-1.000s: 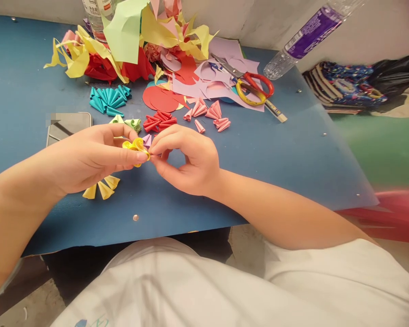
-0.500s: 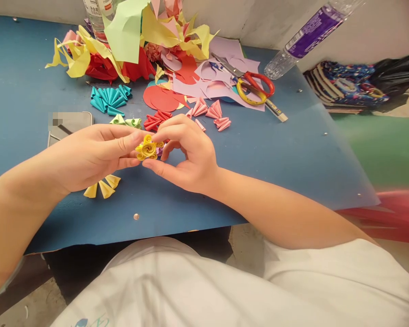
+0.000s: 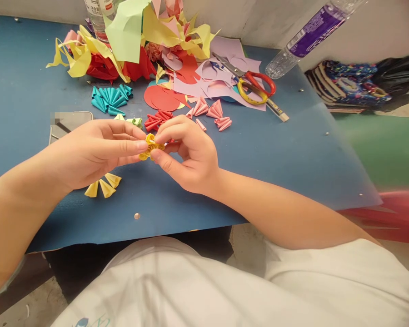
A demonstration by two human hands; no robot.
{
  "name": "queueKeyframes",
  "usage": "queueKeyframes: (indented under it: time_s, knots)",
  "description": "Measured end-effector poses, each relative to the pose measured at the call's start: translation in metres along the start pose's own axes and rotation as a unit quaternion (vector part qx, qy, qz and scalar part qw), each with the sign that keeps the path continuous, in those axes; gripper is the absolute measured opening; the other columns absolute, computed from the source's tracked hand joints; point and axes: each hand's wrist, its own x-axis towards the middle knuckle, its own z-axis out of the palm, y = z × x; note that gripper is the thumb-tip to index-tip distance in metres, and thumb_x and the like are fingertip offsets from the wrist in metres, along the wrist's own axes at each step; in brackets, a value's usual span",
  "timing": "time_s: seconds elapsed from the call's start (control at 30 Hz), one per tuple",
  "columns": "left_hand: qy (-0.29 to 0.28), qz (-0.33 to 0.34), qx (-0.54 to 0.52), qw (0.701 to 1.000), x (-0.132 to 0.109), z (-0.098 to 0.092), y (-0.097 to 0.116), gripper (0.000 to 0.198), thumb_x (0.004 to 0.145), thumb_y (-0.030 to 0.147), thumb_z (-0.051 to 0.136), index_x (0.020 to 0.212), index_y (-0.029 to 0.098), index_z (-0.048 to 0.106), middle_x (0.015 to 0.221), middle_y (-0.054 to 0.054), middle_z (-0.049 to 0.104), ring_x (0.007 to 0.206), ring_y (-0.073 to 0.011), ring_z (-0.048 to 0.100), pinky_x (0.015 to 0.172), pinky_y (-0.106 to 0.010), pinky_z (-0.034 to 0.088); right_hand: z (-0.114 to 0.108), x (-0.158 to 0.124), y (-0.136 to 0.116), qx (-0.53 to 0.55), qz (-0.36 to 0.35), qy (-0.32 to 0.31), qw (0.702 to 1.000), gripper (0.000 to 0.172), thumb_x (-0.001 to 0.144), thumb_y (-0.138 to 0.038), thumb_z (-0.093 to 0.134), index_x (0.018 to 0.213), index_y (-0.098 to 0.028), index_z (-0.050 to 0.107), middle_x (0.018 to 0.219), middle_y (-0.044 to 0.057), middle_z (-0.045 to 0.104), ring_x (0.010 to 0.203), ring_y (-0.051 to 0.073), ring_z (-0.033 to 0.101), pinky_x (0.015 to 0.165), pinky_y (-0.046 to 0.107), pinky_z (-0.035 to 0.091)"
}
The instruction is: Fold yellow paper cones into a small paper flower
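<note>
A small yellow paper flower [image 3: 151, 144] with curled petals is pinched between both hands above the table. My left hand [image 3: 98, 147] grips it from the left, thumb on its near face. From the right, my right hand [image 3: 189, 156] closes thumb and fingertips on it, and part of the flower is hidden behind the fingers. Below my left hand lie several pale yellow paper cones [image 3: 104, 185]. Just beyond the hands are red cones [image 3: 157, 120] and light green rolled pieces [image 3: 134, 121], the green ones partly covered by my left hand.
Teal cones [image 3: 111, 99] and pink cones [image 3: 215, 110] lie on the blue table [image 3: 276, 154]. Red-and-yellow-handled scissors [image 3: 255, 88] rest on lilac scraps beside a cutter. Colourful scraps [image 3: 126, 34], a purple-labelled bottle [image 3: 310, 34] and a phone-like grey object [image 3: 75, 121] lie around.
My right thumb has moved up and in onto the flower, and my left thumb has slid right over it. The fingers now cover more of the flower.
</note>
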Motion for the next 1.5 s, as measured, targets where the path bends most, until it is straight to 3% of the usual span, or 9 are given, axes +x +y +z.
queueKeyframes:
  time_s: [0.3,0.5,0.6,0.8,1.07,1.27,1.5]
  knots:
    - [-0.001,0.024,-0.003,1.0,0.001,-0.003,-0.003,0.022,0.075,0.024,0.1,0.092,0.017,0.087,0.091,-0.005,0.082,0.089,-0.0167,0.078,0.085,-0.025,0.066,0.0,-0.001,0.001,0.047,0.025,-0.002,0.999,0.005,0.104,-0.019,0.064,0.105,-0.024,0.066,0.107,0.002,0.059,0.09,0.011,0.068,0.069,0.027,0.072]
    - [0.012,0.029,-0.005,0.999,0.0,-0.001,-0.003,0.024,0.078,0.029,0.099,0.097,0.019,0.09,0.1,-0.007,0.085,0.094,-0.0167,0.078,0.087,-0.025,0.065,-0.002,0.001,0.0,0.0,-0.011,-0.006,1.0,0.013,0.099,-0.015,0.066,0.104,-0.027,0.066,0.105,0.003,0.06,0.092,0.014,0.066,0.071,0.028,0.073]
    - [0.02,0.028,0.0,0.999,-0.002,0.0,-0.004,0.025,0.078,0.024,0.098,0.102,0.018,0.09,0.103,-0.01,0.086,0.096,-0.0184,0.078,0.093,-0.03,0.064,-0.001,0.001,0.0,-0.014,-0.021,0.007,1.0,0.013,0.099,-0.012,0.067,0.104,-0.024,0.065,0.103,0.002,0.061,0.091,0.013,0.066,0.07,0.028,0.073]
    - [0.045,0.031,0.026,0.998,-0.002,0.004,-0.003,0.025,0.076,0.012,0.096,0.1,0.017,0.089,0.087,-0.009,0.083,0.085,-0.0217,0.08,0.097,-0.043,0.063,0.001,-0.001,0.002,0.014,0.023,0.024,0.999,0.01,0.099,-0.012,0.068,0.101,-0.02,0.065,0.101,0.0,0.061,0.087,0.009,0.066,0.071,0.025,0.072]
    - [0.046,0.057,0.049,0.996,-0.004,0.01,-0.002,0.018,0.081,0.012,0.091,0.098,0.015,0.088,0.079,-0.004,0.08,0.082,-0.0176,0.077,0.096,-0.039,0.064,0.002,0.0,0.001,0.012,0.01,0.032,0.999,0.008,0.099,-0.012,0.069,0.099,-0.019,0.066,0.1,0.001,0.063,0.093,0.011,0.066,0.071,0.027,0.072]
    - [0.059,0.086,0.035,0.994,-0.004,0.011,-0.003,0.019,0.081,0.017,0.093,0.1,0.018,0.088,0.09,-0.005,0.085,0.087,-0.0178,0.08,0.087,-0.031,0.065,0.003,-0.001,0.002,0.019,0.035,0.036,0.999,0.007,0.1,-0.015,0.069,0.099,-0.021,0.064,0.102,0.0,0.061,0.092,0.01,0.067,0.072,0.026,0.072]
    - [0.048,0.071,0.07,0.994,-0.004,0.01,-0.005,0.022,0.082,0.018,0.093,0.104,0.019,0.089,0.092,-0.006,0.085,0.089,-0.0202,0.08,0.097,-0.039,0.066,0.003,-0.001,0.0,-0.018,-0.002,0.041,0.999,0.009,0.1,-0.012,0.069,0.098,-0.021,0.065,0.099,0.0,0.064,0.093,0.01,0.066,0.071,0.023,0.071]
